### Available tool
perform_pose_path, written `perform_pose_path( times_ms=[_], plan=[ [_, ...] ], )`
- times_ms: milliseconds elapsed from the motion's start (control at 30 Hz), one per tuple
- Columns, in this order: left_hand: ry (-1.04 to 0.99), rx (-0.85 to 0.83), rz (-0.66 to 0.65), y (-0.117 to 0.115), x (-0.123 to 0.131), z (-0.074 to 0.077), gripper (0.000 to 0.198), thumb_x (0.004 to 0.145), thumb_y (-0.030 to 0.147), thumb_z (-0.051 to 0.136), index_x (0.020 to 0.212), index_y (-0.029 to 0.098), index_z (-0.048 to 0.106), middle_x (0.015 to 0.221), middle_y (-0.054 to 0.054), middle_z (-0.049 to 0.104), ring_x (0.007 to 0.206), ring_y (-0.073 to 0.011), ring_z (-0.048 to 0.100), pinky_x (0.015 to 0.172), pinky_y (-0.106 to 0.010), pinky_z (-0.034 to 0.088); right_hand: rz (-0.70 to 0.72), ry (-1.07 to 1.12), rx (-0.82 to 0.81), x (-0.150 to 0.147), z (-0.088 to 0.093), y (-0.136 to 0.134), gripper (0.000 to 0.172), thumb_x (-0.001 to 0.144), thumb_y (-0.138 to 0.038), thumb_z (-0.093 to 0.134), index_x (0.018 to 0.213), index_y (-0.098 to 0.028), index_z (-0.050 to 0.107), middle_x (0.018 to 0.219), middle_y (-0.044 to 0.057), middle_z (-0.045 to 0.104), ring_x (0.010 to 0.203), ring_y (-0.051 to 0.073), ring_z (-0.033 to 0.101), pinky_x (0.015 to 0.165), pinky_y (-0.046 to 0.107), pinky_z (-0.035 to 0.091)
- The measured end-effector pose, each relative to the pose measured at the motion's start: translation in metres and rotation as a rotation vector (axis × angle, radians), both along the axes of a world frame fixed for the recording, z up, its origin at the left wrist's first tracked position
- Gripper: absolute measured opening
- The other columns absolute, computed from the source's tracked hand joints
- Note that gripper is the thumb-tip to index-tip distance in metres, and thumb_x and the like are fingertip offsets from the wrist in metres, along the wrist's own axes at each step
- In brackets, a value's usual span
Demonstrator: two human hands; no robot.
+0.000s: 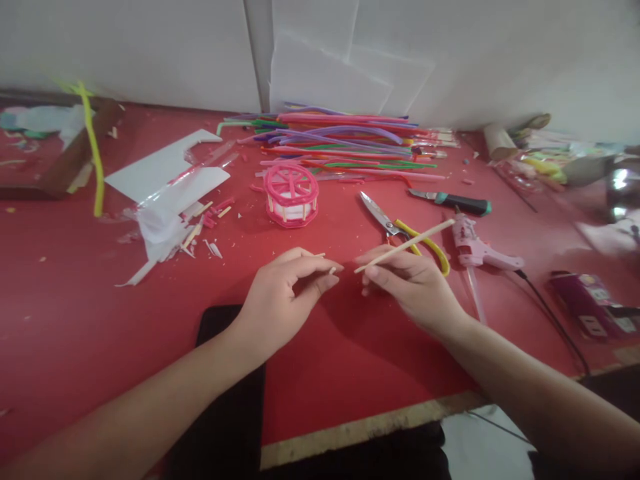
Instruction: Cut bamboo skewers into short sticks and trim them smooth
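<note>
My left hand is closed in a pinch on a short piece of wooden stick just above the red table. My right hand is closed on a long wooden stick that slants up to the right. The two hands are close together, stick ends a few centimetres apart. Beyond them stands a small pink round wheel-like model made of straws and sticks. Yellow-handled scissors lie open just behind my right hand.
A pile of coloured straws lies at the back. A pink glue gun with black cord, a teal-handled cutter, white paper sheets, plastic wrap, stick scraps and a black phone are around. A power strip is at right.
</note>
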State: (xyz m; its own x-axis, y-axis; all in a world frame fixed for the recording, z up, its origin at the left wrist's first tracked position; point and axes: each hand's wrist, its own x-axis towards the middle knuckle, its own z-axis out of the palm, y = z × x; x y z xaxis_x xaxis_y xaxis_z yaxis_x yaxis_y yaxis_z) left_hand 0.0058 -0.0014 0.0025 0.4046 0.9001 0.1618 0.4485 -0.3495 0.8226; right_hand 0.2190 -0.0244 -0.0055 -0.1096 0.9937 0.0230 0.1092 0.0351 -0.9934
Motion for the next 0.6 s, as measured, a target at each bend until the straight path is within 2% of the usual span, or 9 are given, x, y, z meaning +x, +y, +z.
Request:
perform_pose_path(
  times_ms=[133, 233, 433, 600],
  plan=[
    [0.034, 0.074, -0.016, -0.004, 0.002, -0.003, 0.011, 0.087, 0.015, 0.066, 0.095, 0.021, 0.07, 0.094, -0.001, 0.075, 0.083, -0.0165, 0.069, 0.07, -0.026, 0.053, 0.047, -0.35, 0.19, -0.004, 0.0, -0.002, 0.012, 0.088, -0.026, 0.065, 0.095, -0.022, 0.073, 0.091, 0.004, 0.074, 0.078, 0.015, 0.071, 0.072, 0.029, 0.06],
    [0.089, 0.106, -0.07, -0.006, 0.003, -0.004, 0.013, 0.086, 0.01, 0.065, 0.092, 0.02, 0.07, 0.089, 0.0, 0.076, 0.08, -0.0168, 0.069, 0.071, -0.028, 0.053, 0.085, -0.511, 0.35, -0.008, 0.0, -0.004, 0.012, 0.089, -0.02, 0.063, 0.095, -0.023, 0.073, 0.094, 0.003, 0.076, 0.086, 0.017, 0.072, 0.081, 0.03, 0.059],
    [0.187, 0.137, -0.145, -0.005, 0.005, -0.008, 0.014, 0.086, 0.005, 0.06, 0.087, 0.017, 0.068, 0.084, -0.002, 0.073, 0.079, -0.0195, 0.065, 0.075, -0.033, 0.052, 0.11, -0.606, 0.497, -0.011, -0.005, -0.007, 0.015, 0.087, -0.014, 0.061, 0.097, -0.02, 0.069, 0.093, 0.003, 0.076, 0.085, 0.016, 0.072, 0.077, 0.026, 0.058],
    [0.17, 0.165, -0.179, -0.004, 0.004, -0.01, 0.014, 0.085, 0.005, 0.061, 0.082, 0.016, 0.068, 0.082, -0.002, 0.071, 0.078, -0.0187, 0.064, 0.078, -0.033, 0.052, 0.11, -0.649, 0.497, -0.012, -0.006, -0.008, 0.01, 0.09, -0.018, 0.059, 0.093, -0.022, 0.068, 0.089, 0.002, 0.075, 0.082, 0.016, 0.072, 0.074, 0.027, 0.058]
  ],
)
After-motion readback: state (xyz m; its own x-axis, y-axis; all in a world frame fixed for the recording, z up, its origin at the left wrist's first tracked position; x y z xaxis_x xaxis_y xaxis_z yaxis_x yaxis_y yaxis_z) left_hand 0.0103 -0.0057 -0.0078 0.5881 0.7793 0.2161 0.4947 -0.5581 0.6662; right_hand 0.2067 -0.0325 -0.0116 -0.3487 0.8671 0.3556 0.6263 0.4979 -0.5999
